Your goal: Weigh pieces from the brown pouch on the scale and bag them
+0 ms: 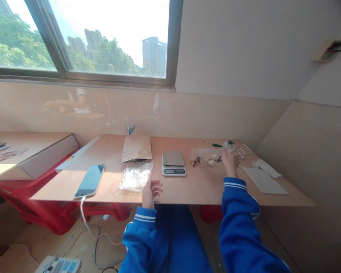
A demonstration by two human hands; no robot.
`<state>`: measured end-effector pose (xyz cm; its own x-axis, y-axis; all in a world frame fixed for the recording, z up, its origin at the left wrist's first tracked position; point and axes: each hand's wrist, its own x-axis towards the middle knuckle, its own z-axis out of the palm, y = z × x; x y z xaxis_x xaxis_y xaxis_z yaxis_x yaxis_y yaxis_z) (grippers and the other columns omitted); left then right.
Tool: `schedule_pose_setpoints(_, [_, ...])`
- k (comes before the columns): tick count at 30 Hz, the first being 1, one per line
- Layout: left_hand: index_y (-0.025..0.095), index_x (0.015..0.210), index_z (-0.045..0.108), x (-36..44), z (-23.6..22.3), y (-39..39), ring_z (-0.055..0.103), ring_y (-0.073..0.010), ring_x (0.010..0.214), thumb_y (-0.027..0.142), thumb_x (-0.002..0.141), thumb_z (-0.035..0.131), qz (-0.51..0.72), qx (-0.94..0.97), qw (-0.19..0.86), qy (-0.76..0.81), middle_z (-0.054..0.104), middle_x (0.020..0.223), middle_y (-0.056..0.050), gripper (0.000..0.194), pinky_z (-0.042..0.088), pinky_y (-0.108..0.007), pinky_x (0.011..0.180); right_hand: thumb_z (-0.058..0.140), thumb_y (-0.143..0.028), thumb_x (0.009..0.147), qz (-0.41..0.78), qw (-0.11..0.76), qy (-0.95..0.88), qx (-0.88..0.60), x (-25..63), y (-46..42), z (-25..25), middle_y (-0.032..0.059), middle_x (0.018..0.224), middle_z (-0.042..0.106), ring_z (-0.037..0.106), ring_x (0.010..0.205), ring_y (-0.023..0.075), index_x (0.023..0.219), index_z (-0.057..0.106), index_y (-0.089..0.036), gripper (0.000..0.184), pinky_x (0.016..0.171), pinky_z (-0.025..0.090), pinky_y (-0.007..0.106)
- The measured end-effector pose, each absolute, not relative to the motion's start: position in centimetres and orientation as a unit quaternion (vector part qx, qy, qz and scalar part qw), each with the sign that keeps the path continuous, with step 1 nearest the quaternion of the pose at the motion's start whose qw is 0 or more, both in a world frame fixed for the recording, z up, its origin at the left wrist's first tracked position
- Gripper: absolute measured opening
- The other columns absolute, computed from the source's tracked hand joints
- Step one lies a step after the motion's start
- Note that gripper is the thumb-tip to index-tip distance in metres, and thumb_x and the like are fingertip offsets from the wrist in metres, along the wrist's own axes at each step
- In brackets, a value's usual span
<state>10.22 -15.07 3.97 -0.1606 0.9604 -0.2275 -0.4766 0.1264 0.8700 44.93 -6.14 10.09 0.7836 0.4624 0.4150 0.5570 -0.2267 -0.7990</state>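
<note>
Left hand (151,190): low, fingers loosely parted; clear packet (134,177) just beside. Right hand (230,160): reached forward, closure indiscernible; filled bag (211,159) at its fingers, extending leftward. Scale (174,159): between hands.

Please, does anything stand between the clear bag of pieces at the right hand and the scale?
Nothing visible does. The clear bag of pieces lies right of the scale, beside the right hand, with only bare table in the gap.
</note>
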Motion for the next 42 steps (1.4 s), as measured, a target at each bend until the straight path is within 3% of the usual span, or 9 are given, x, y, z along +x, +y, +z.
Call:
schedule_pose_setpoints(4, [0.014,0.068,0.062,10.4,3.6,-14.9,0.052,-0.0086,0.043,0.06,0.062,0.063,0.608,0.252,0.596,0.46,0.062,0.06,-0.002,0.046,0.035,-0.019,0.038,0.047,-0.034,0.081,-0.106,0.511,-0.394,-0.757,41.4,-6.3,6.5,0.0233,0.113,0.055,0.048,0.111,0.035,0.108,0.056,-0.01,0.037,0.092,0.037,0.053])
schedule_pose_setpoints(8, [0.013,0.067,0.062,9.9,3.8,-15.2,0.051,-0.0075,0.044,0.059,0.061,0.065,0.612,0.248,0.591,0.464,0.059,0.059,-0.001,0.047,0.034,-0.018,0.038,0.041,-0.021,0.083,-0.014,0.437,-0.65,-0.621,36.8,-5.8,2.7,0.014,0.106,0.062,0.053,0.104,0.026,0.1,0.063,-0.015,0.028,0.096,0.038,0.043])
schedule_pose_setpoints(13, [0.013,0.069,0.061,8.6,3.9,-15.5,0.05,-0.0072,0.046,0.057,0.064,0.063,0.624,0.254,0.567,0.474,0.057,0.06,0.0,0.044,0.035,-0.017,0.038,0.044,-0.006,0.078,0.036,0.328,-0.669,-0.666,34.6,-4.5,1.4,0.0165,0.108,0.065,0.057,0.101,0.0249,0.1,0.066,-0.011,0.031,0.094,0.04,0.038])
schedule_pose_setpoints(25, [0.014,0.075,0.06,7.3,4.2,-15.3,0.051,-0.0092,0.05,0.059,0.065,0.06,0.601,0.313,0.552,0.486,0.056,0.065,-0.001,0.046,0.037,-0.019,0.039,0.042,-0.022,0.088,0.137,0.475,-0.701,-0.513,31.2,-2.5,7.0,0.0082,0.123,0.064,0.057,0.116,0.02,0.118,0.062,-0.019,0.037,0.101,0.042,0.037])
schedule_pose_setpoints(29, [0.015,0.095,0.058,6.3,3.8,-14.3,0.057,-0.0127,0.065,0.047,0.075,0.053,0.621,0.353,0.441,0.544,0.061,0.09,-0.007,0.038,0.045,-0.023,0.046,0.04,-0.026,0.089,0.156,0.504,-0.674,-0.518,31.5,-5.8,5.1,0.0098,0.122,0.064,0.057,0.115,0.0212,0.117,0.062,-0.018,0.036,0.101,0.043,0.04])
schedule_pose_setpoints(32, [0.015,0.109,0.052,5.2,4.1,-11.8,0.06,-0.0192,0.092,0.025,0.077,0.054,0.618,0.366,0.276,0.638,0.055,0.116,-0.014,0.034,0.053,-0.034,0.075,0.041,-0.028,0.088,0.182,0.501,-0.658,-0.531,32.2,-8.4,2.8,0.0103,0.114,0.066,0.06,0.109,0.0223,0.109,0.065,-0.018,0.033,0.098,0.045,0.042])
schedule_pose_setpoints(36, [0.012,0.13,0.038,3.0,5.4,-7.2,0.035,-0.0315,0.132,0.006,0.07,0.057,0.51,0.427,0.094,0.741,0.042,0.136,-0.022,0.063,0.034,-0.049,0.105,0.044,-0.027,0.085,0.195,0.492,-0.653,-0.542,32.5,-10.8,1.2,0.0096,0.104,0.069,0.062,0.101,0.0226,0.097,0.067,-0.019,0.028,0.094,0.047,0.042])
schedule_pose_setpoints(39, [0.015,0.135,0.037,1.1,5.6,-4.1,0.028,-0.0351,0.137,0.008,0.071,0.057,0.46,0.43,0.059,0.775,0.027,0.147,-0.022,0.067,0.027,-0.054,0.108,0.043,-0.025,0.086,0.192,0.499,-0.659,-0.529,31.5,-12.0,1.7,0.0084,0.1,0.068,0.061,0.099,0.0214,0.094,0.068,-0.02,0.026,0.091,0.047,0.039])
schedule_pose_setpoints(42, [0.017,0.126,0.052,-0.6,4.6,-2.2,0.043,-0.0354,0.127,0.011,0.074,0.056,0.441,0.441,0.069,0.778,0.042,0.137,-0.02,0.052,0.035,-0.052,0.102,0.043,-0.023,0.087,0.192,0.503,-0.675,-0.504,29.8,-12.0,3.0,0.0076,0.099,0.067,0.061,0.097,0.0203,0.092,0.067,-0.02,0.025,0.089,0.047,0.036])
